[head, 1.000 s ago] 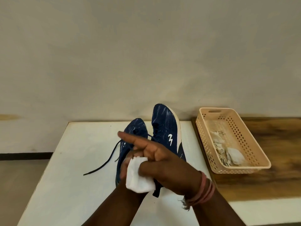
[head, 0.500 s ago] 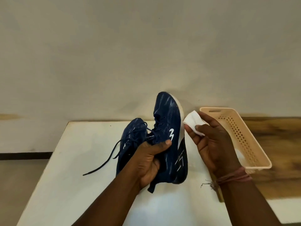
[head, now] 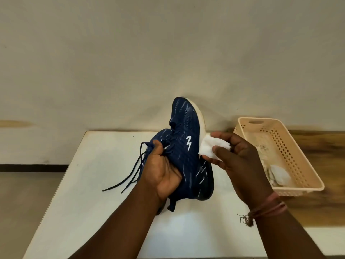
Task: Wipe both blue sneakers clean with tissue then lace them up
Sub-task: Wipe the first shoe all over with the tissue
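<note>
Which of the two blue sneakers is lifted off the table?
The right sneaker, with the white logo. The left hand grips it, toe up, while the right hand presses tissue to its sole. The other sneaker lies behind it on the table.

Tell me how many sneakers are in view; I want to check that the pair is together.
2. One sneaker is held up in the left hand; the other sneaker sits just behind it on the table, mostly hidden.
</note>
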